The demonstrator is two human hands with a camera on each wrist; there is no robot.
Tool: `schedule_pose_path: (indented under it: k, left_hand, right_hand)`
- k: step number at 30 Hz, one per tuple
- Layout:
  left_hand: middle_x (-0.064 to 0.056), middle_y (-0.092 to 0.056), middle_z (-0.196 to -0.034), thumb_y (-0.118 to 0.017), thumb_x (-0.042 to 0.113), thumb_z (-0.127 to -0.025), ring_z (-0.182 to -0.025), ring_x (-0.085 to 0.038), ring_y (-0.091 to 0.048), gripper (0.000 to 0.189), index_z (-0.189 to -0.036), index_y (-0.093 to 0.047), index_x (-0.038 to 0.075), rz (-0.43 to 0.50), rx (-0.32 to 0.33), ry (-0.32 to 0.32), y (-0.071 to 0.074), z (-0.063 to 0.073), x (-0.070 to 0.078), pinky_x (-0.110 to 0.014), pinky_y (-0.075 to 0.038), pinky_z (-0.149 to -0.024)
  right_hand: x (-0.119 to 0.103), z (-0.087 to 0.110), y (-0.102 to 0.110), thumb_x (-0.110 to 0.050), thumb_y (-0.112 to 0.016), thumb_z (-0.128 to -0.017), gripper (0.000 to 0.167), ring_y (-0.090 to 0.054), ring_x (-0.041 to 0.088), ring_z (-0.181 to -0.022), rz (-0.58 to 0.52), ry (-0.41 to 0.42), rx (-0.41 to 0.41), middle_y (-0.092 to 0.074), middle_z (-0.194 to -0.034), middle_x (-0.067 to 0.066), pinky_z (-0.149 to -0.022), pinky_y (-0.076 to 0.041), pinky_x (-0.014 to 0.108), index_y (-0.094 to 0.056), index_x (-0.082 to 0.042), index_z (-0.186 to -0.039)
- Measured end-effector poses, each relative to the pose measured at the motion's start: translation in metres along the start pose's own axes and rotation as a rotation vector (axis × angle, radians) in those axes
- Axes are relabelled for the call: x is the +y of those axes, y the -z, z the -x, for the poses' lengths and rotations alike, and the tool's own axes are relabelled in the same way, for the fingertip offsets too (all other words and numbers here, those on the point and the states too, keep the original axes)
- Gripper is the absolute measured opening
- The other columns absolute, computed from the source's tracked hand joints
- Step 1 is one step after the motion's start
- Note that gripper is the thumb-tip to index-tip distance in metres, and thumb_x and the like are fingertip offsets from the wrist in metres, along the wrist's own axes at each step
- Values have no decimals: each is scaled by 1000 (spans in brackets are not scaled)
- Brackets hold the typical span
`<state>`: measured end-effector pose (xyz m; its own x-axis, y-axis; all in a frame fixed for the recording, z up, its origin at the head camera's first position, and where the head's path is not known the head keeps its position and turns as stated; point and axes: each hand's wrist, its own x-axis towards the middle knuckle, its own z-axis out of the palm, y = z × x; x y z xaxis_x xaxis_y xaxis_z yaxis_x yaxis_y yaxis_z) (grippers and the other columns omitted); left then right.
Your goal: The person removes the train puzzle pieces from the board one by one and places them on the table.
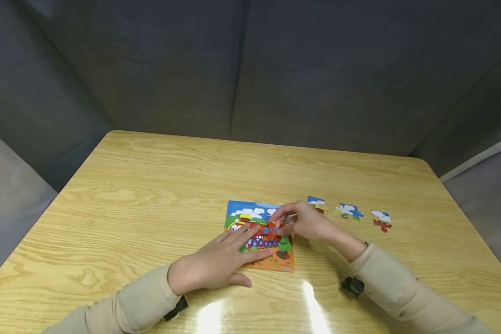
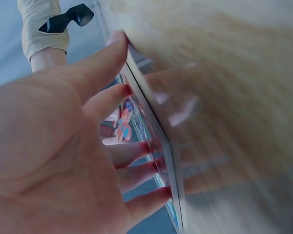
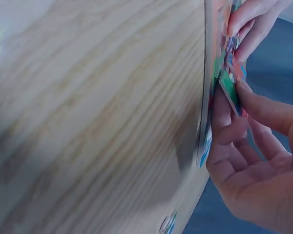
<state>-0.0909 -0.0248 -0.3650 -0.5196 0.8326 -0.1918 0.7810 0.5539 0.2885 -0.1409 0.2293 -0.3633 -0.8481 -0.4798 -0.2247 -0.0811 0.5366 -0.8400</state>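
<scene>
A picture puzzle in a flat board [image 1: 281,265], showing a red train under a blue sky, lies on the table. My left hand [image 1: 217,264] rests on it with the fingers spread, fingertips touching the picture and the thumb beside the near edge. Over the board's right part, my right hand [image 1: 305,223] pinches a puzzle piece between thumb and fingers. In the right wrist view this puzzle piece [image 3: 229,90] stands tilted off the board, with green and red on it. Parts of the picture are hidden under both hands.
Three loose puzzle pieces lie right of the board: one just beyond my right hand [image 1: 316,202], a blue-and-white piece [image 1: 349,210], and a piece with red at its bottom [image 1: 382,220]. Dark curtains [image 1: 234,69] stand behind the wooden table [image 1: 150,185].
</scene>
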Motion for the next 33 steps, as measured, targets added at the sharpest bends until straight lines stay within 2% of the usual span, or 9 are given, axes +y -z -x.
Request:
schedule_pose_path:
  k: [3, 7, 17, 23, 29, 33]
  left_hand:
    - [-16, -8, -163, -57, 50, -93, -148, -33, -10, 69, -155, -29, 35, 2, -1, 1, 0, -1, 0, -54, -23, -114]
    - [-16, -10, -163, -58, 49, -93, -148, -34, -11, 70, -155, -29, 35, 4, 8, -5, 0, -1, 1, -54, -24, -114]
    - [-16, -10, -163, -58, 50, -92, -148, -34, -14, 72, -155, -27, 37, -17, 8, 3, 0, -1, 2, -52, -24, -114]
    - [-17, -12, -162, -59, 49, -92, -147, -35, -15, 72, -155, -28, 37, -22, 16, 3, 0, 0, 2, -52, -24, -114]
    - [-16, -11, -163, -59, 49, -92, -148, -34, -14, 72, -155, -27, 38, -10, 10, 6, 0, 0, 2, -52, -24, -114]
    - [-16, -10, -163, -59, 49, -92, -148, -34, -14, 72, -156, -26, 38, -12, 5, 6, 0, 0, 2, -52, -24, -114]
  right_hand:
    - [2, 1, 3, 7, -67, -88, 21, -62, 22, -76, -4, 18, 5, -66, -91, 11, -64, -51, 32, -70, 3, -109]
    - [6, 7, 10, 7, -66, -88, 21, -63, 23, -77, -17, 3, 21, -65, -91, 13, -64, -51, 32, -69, 3, -109]
    - [31, 46, 41, 1, -66, -90, 24, -51, 18, -72, -50, -146, 93, -64, -95, 11, -54, -39, 26, -67, 3, -114]
    - [53, 70, 56, 1, -67, -89, 27, -58, 17, -87, -48, -169, 124, -63, -97, 10, -68, -50, 28, -66, 5, -116]
    - [67, 94, 69, -5, -67, -91, 29, -57, 15, -86, -36, -221, 146, -62, -101, 11, -67, -51, 28, -63, 6, -118]
    - [76, 110, 78, -5, -67, -91, 28, -58, 12, -86, 58, -226, 176, -64, -103, 11, -68, -51, 27, -65, 5, -117]
